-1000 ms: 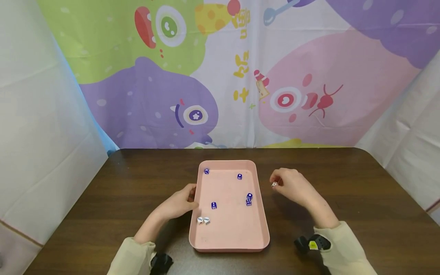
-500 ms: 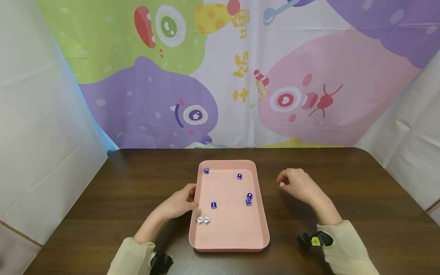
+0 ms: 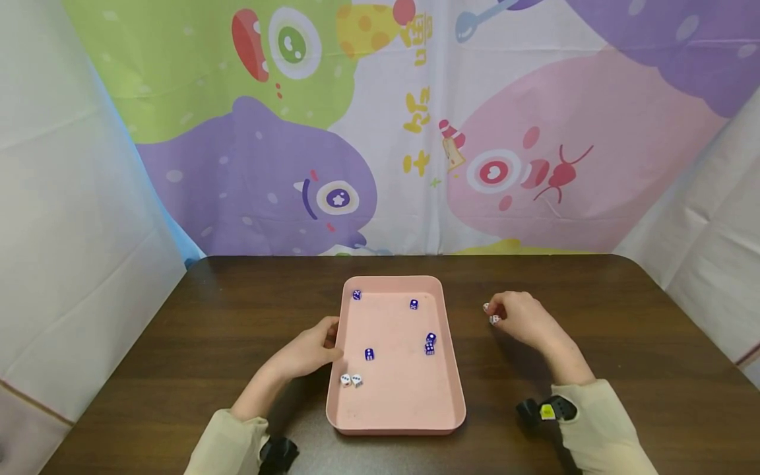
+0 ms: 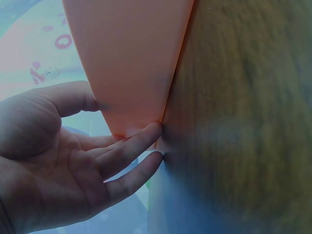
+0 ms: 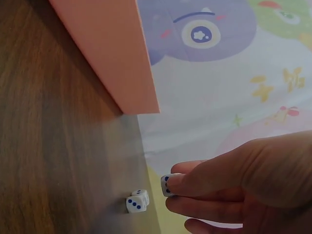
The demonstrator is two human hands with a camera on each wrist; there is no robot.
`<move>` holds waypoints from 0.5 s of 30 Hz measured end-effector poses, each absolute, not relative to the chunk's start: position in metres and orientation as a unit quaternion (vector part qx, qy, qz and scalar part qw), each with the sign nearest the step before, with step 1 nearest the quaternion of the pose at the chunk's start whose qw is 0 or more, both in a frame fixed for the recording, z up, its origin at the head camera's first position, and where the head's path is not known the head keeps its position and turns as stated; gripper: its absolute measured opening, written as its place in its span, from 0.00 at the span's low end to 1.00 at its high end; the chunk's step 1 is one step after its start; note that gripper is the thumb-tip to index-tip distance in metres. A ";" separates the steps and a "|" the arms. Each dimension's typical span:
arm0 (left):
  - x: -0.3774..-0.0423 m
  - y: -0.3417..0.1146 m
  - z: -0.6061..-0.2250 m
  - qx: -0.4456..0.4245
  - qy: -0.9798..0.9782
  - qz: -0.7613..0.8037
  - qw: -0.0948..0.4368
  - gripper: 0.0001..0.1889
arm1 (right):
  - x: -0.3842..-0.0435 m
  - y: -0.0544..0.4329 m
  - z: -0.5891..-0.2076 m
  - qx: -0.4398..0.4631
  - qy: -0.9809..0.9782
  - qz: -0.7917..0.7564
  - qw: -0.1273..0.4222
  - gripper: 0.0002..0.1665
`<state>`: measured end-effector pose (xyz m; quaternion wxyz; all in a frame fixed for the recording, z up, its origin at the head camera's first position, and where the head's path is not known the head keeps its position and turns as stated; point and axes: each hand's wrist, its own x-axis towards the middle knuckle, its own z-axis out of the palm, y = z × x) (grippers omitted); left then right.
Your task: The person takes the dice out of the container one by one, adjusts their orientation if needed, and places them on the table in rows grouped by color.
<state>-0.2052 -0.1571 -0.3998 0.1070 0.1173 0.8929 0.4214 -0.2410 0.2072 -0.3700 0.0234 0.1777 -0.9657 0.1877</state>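
My left hand [image 3: 307,349] rests at the left side of a pink tray [image 3: 398,422], thumb at its rim. In the left wrist view the fingers [image 4: 131,146] reach along the tray's outer wall, fairly straight. To the right of the tray, my right hand [image 3: 522,320] pinches a white die [image 5: 166,185] between thumb and fingertips. Just past the fingertips, two more white dice [image 5: 136,203] sit close together on the table, one partly hiding the other. Inside the tray lie several blue dice [image 3: 369,354] and two white dice [image 3: 351,380] side by side near its left wall.
The dark wooden table [image 3: 255,290] extends around the tray on all sides. A cartoon-print curtain [image 3: 404,218] hangs behind its far edge, and white cloth [image 3: 89,198] closes in both sides. Each forearm carries a black wrist camera [image 3: 279,455].
My right hand has moved a little to the right, away from the tray, with a white die in its fingers. Another white die now shows beside the fingertips. Left hand and tray stay put.
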 end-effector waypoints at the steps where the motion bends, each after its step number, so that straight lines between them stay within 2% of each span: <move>1: -0.205 -0.157 -0.400 0.118 0.893 0.422 0.106 0.27 | -0.241 0.208 -0.371 0.179 -0.966 0.185 0.022 0.04; 15: -0.204 -0.157 -0.397 0.127 0.894 0.418 0.104 0.27 | -0.246 0.214 -0.382 0.185 -0.967 0.176 0.001 0.06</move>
